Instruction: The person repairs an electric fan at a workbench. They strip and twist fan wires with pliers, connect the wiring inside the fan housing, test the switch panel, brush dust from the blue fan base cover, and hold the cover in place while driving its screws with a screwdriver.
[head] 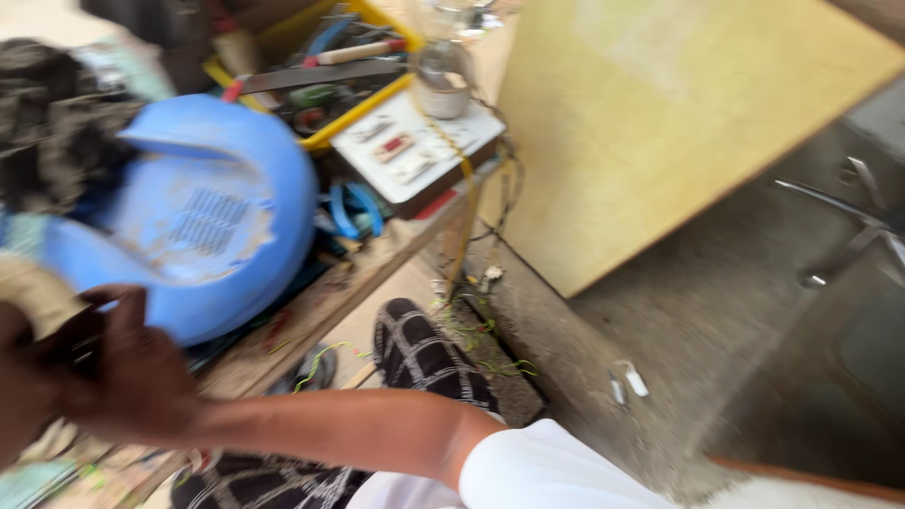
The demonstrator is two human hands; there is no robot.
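Note:
A blue plastic chair seat (217, 217) lies tilted on a cluttered wooden bench (311, 316). My right arm reaches across from a white sleeve at the bottom. My right hand (127, 368) sits at the seat's lower rim, thumb raised and fingers curled. Blur hides whether it grips anything. My left hand (14, 377) shows only as a dark shape cut off by the left edge, just below a pale beige object (33, 292). My leg in checked black trousers (424, 358) is below the bench.
Behind the seat stand a yellow tray of tools (311, 66) and a white switch board with red switches (415, 141), with wires hanging down. A large plywood sheet (660, 123) leans at the right over a concrete floor (679, 330). Metal bars (848, 217) stand far right.

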